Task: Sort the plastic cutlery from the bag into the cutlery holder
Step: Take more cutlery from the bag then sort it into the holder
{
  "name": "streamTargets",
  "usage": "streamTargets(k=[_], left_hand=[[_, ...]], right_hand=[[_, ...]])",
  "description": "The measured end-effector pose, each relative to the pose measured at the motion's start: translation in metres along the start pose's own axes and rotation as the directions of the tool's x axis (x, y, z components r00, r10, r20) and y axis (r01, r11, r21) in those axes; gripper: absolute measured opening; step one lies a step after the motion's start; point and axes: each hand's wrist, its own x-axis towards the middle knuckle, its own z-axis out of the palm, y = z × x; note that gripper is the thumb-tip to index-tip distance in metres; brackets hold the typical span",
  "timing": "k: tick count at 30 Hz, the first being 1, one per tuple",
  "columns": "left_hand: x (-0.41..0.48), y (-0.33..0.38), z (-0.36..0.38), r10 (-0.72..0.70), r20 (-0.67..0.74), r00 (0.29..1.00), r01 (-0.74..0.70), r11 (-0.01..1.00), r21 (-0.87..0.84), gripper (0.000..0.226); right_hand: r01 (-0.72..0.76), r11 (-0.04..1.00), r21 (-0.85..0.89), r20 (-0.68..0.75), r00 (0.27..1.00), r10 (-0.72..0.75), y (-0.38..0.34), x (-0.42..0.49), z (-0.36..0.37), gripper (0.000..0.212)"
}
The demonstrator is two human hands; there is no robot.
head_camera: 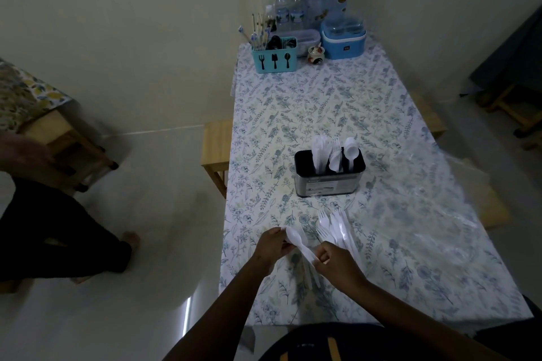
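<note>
White plastic spoon (299,245) is grasped at both ends: left hand (274,243) at the bowl, right hand (334,262) clenched on the handle. Black-topped metal cutlery holder (330,177) stands directly ahead on the worktop, nearer the right hand.

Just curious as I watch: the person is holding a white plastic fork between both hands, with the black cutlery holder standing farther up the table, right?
Not quite. The head view shows a white plastic spoon, not a fork, held between the left hand and right hand. The black cutlery holder does stand farther up the table.
</note>
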Motion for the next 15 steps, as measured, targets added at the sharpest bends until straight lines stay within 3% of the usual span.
streamTargets(k=[4,9,15], left_hand=[[-0.004,-0.005,0.000,-0.033,0.000,0.999,0.033,0.997,-0.075,0.037],[-0.006,-0.007,-0.005,-0.004,-0.041,0.999,0.006,0.998,0.058,0.031],[-0.011,-0.003,-0.026,0.102,-0.219,0.971,-0.068,0.986,0.155,0.018]], right_hand=[[-0.007,1.000,0.007,0.016,1.000,0.007,0.002,-0.001,-0.001,0.011],[0.014,1.000,0.006,0.046,0.999,-0.014,0.001,0.000,0.000,0.012],[0.003,1.000,0.022,-0.019,1.000,-0.002,0.005,0.005,0.010,0.039]])
